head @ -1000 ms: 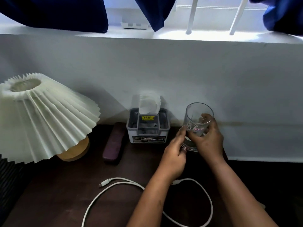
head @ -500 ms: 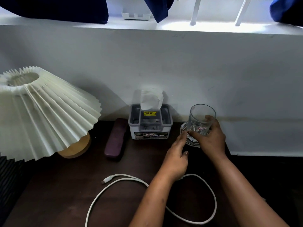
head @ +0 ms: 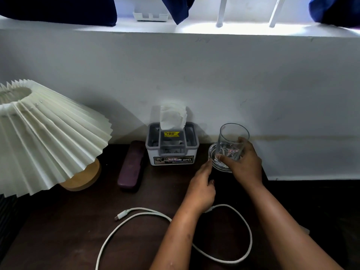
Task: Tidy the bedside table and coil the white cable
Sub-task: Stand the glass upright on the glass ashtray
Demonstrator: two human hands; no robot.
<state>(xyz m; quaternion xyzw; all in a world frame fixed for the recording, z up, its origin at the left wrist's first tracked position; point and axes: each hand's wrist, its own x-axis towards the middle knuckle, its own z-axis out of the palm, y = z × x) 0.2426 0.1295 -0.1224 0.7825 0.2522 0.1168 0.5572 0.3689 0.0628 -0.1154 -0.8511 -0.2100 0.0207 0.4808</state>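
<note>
**Dark worktop under a white sill, one glass in hand**

Dark brown wood forms the worktop, backed by a white wall under a bright window sill where navy curtains hang and one small white tray sits.

At far left stands one lamp: a pleated cream shade tilted over a round wooden base. Just right of the base lies one purple case, long side running toward the wall. Beside it, against the wall, is one grey and white tissue box with a single tissue standing up from its slot and a yellow price sticker on the lid.

One white cable lies uncoiled on the near part of the worktop in a wide loose loop; one connector end points left, well apart from the case, and the loop passes beneath the left forearm.

Two bare hands are in view. The left hand hovers low over the worktop with fingers loosely curled, its fingertips touching the rim of one clear glass dish; its grip closes on nothing. The right hand has its grip wrapped around the lower part of one clear drinking glass, which stands upright in the dish near the wall. A small white label with red writing shows on the glass.
</note>
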